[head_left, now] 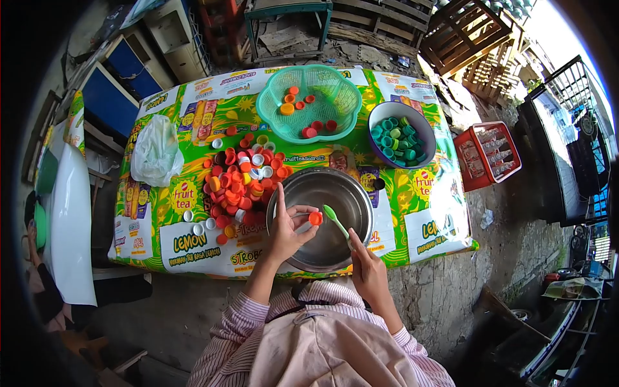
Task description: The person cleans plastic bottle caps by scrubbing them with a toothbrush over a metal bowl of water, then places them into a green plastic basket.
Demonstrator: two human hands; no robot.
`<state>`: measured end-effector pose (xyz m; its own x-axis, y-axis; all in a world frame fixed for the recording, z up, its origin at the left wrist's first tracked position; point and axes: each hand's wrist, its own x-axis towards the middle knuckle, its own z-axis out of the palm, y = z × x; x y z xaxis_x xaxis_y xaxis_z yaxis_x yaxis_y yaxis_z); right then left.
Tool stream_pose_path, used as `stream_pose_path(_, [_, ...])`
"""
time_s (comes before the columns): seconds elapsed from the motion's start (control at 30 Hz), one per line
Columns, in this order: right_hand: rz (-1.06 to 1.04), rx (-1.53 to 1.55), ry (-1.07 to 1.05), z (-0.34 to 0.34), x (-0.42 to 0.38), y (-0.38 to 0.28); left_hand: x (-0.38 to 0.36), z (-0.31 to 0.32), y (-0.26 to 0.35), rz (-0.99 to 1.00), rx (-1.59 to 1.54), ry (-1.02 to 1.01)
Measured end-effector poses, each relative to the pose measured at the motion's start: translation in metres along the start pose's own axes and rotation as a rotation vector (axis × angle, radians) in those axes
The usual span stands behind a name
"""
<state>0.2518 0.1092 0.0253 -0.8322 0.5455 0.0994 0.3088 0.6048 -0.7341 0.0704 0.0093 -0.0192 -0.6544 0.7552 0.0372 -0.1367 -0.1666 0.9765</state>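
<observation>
Over a steel bowl (pixel 308 257), my left hand (pixel 288 227) pinches an orange-red cap (pixel 315 218), its hollow side showing. My right hand (pixel 369 267) grips a green brush-like tool (pixel 336 221), its head tilted towards the cap but apart from it. A pile of mostly red and orange caps (pixel 235 187), with some white ones, lies left of the bowl. Behind, a green mesh basket (pixel 335 97) holds several orange and red caps. Green and teal caps (pixel 401 143) fill part of a purple-rimmed bowl (pixel 376 115) at the right.
A patterned plastic cloth (pixel 422 240) covers the table. On it are a white plastic bag (pixel 157 152) at the left and a dark cap (pixel 379 184) right of the steel bowl. A red crate (pixel 469 143) stands beyond the right edge. Another person's hand (pixel 32 240) shows far left.
</observation>
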Motion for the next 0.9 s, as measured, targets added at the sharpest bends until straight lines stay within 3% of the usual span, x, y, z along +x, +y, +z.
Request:
stream_pose_path(0.07, [-0.01,-0.012,-0.017,-0.004,0.0,0.005,-0.002,0.004,-0.001,0.019,0.098,0.058])
stream_pose_path(0.13, [-0.02,-0.023,-0.036,-0.009,-0.002,0.01,0.0,0.004,0.003,0.023,0.785,-0.021])
stream_pose_path(0.2, [0.0,-0.086,-0.098,-0.015,-0.001,0.014,0.008,0.005,-0.006,-0.078,0.858,-0.003])
stream_pose_path(0.27, [-0.009,-0.079,-0.11,-0.019,0.0,0.018,0.015,0.004,-0.012,-0.05,1.07,-0.199])
stream_pose_path(0.3, [-0.017,-0.076,-0.111,-0.021,0.002,0.02,0.016,0.011,-0.004,-0.135,1.059,-0.145])
stream_pose_path(0.4, [-0.043,-0.044,-0.082,-0.028,0.003,0.026,0.022,0.006,-0.012,-0.064,1.031,-0.218])
stream_pose_path(0.73, [-0.086,-0.039,-0.096,-0.042,0.001,0.041,0.012,0.013,-0.035,-0.199,0.909,-0.15])
stream_pose_path(0.9, [-0.083,-0.044,-0.117,-0.046,0.001,0.046,0.007,0.015,-0.023,-0.141,0.831,-0.117])
